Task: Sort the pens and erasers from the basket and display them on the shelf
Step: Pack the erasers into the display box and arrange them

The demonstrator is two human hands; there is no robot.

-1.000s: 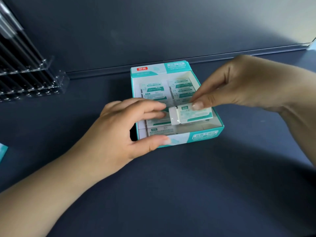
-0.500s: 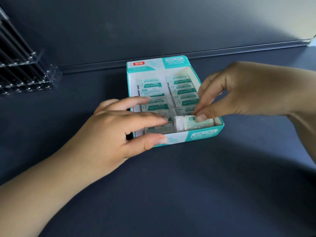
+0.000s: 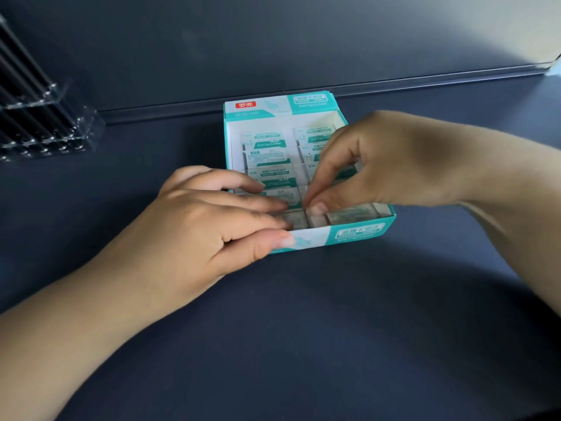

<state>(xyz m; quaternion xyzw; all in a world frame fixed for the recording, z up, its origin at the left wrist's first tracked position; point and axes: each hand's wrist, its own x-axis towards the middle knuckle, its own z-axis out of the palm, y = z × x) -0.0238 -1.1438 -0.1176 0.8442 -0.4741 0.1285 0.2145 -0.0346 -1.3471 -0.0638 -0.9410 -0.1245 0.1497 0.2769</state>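
A teal and white eraser box (image 3: 359,235) stands open on the dark shelf, filled with two columns of several wrapped erasers (image 3: 267,147). My left hand (image 3: 212,226) grips its front left corner, thumb on the front wall and fingers lying over the left column. My right hand (image 3: 394,159) reaches in from the right. Its thumb and forefinger pinch the left end of a wrapped eraser (image 3: 349,215) that lies flat in the front right slot, level with the others. The right hand hides part of the right column.
A clear acrylic rack of black pens (image 3: 45,123) stands at the far left against the dark back wall. A low rail (image 3: 425,83) runs along the back of the shelf behind the box. The dark shelf surface (image 3: 303,344) stretches in front.
My right hand has lowered the eraser from above the box into the front right slot. My left hand has stayed on the box's front left corner.
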